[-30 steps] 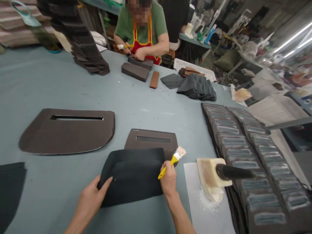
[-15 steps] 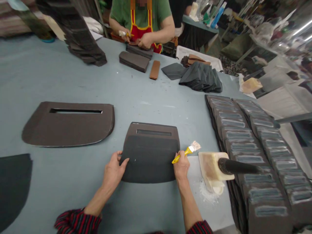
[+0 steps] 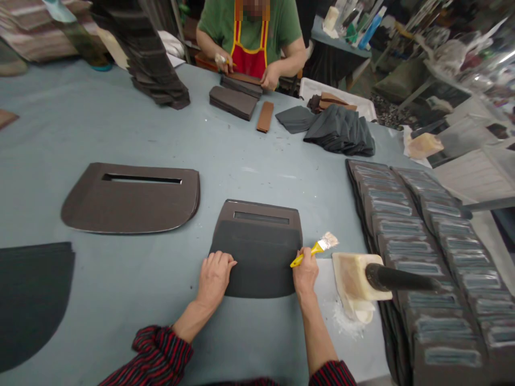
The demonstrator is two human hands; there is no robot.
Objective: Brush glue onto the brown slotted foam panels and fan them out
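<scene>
1. The black sheet [image 3: 259,262] covers the lower part of the slotted panel [image 3: 261,207] on the desk [image 3: 140,289]; alignment appears nearly complete, remaining bonding cannot be told.
2. Left hand [image 3: 215,274]: fingers bent at the sheet's left edge; grip cannot be told. Right hand [image 3: 306,273]: grasps the yellow brush [image 3: 317,248] at the right edge.
3. White tray [image 3: 366,110]: contains brown and dark pieces [image 3: 333,101].

The blue-grey table [image 3: 132,139] bears slotted brown panels [image 3: 263,208], white paper [image 3: 341,351] and (at left) dark sheets [image 3: 32,300].
</scene>
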